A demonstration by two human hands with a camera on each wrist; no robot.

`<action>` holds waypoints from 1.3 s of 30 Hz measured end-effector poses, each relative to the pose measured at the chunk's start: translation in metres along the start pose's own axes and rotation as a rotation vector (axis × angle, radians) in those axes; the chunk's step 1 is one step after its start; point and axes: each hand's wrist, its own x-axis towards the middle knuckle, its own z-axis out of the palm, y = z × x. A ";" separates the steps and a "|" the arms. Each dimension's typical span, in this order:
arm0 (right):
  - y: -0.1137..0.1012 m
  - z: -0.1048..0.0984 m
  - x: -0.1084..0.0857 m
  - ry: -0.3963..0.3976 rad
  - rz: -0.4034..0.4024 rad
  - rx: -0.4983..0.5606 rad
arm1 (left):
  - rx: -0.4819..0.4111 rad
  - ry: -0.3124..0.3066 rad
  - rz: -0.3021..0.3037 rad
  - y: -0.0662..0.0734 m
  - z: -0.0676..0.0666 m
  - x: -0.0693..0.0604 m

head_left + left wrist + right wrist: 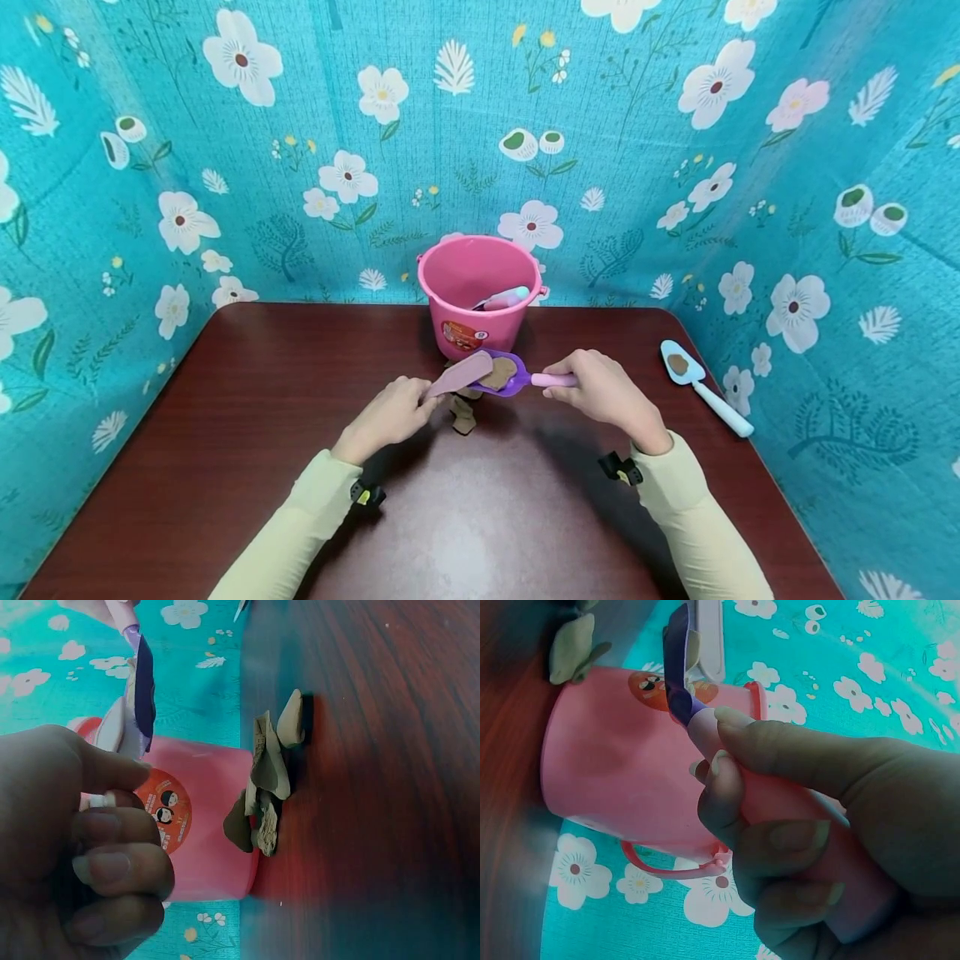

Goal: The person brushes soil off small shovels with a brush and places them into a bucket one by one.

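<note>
My left hand (390, 415) grips a pink flat-bladed spatula (461, 375). Its blade lies over the left part of a purple toy shovel (517, 382), against a brown clay-like piece (497, 372) in the shovel's pan. My right hand (600, 387) holds that shovel by its pink handle (553, 380), with fingers curled round it in the right wrist view. Both tools are above the table, in front of a pink bucket (442, 310). More brown pieces (270, 761) lie on the table below, at the foot of the bucket; the tools partly hide them in the head view.
Inside the bucket leans a tool with a light-blue and pink handle (506, 298). A light-blue shovel (723, 408) with a small brown piece (678, 363) in it lies at the right edge of the dark wooden table (300, 358). A flowered blue cloth (337, 233) hangs behind and along the sides.
</note>
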 end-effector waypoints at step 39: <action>0.002 0.004 0.003 -0.013 -0.054 0.049 | -0.014 -0.006 0.030 0.013 0.008 -0.003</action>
